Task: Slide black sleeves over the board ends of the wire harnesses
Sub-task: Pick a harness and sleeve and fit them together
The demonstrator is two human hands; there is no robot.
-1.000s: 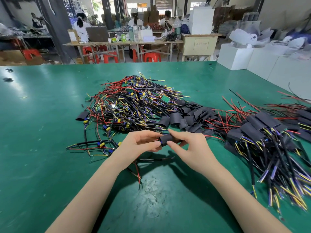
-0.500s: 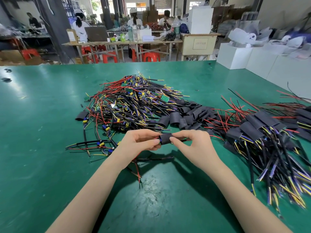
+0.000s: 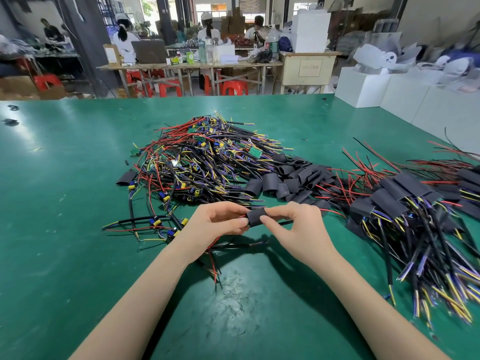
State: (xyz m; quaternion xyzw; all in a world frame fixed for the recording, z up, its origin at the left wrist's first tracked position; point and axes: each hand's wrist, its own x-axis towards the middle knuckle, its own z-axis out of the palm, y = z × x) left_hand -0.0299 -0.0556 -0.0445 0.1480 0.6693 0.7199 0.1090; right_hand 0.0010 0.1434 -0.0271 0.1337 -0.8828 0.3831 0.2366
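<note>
I pinch one black sleeve (image 3: 255, 216) between both hands, left hand (image 3: 217, 220) steadying the harness (image 3: 215, 246) end inside, right hand (image 3: 293, 224) drawing it along, raised just above the tabletop (image 3: 65, 203) so the wires trail free.

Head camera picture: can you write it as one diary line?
left hand: grips wires | right hand: pinches short black tube sleeve | green table

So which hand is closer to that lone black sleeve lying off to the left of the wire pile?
Left. The left hand sits below and right of the lone sleeve; the right hand is farther right.
</note>
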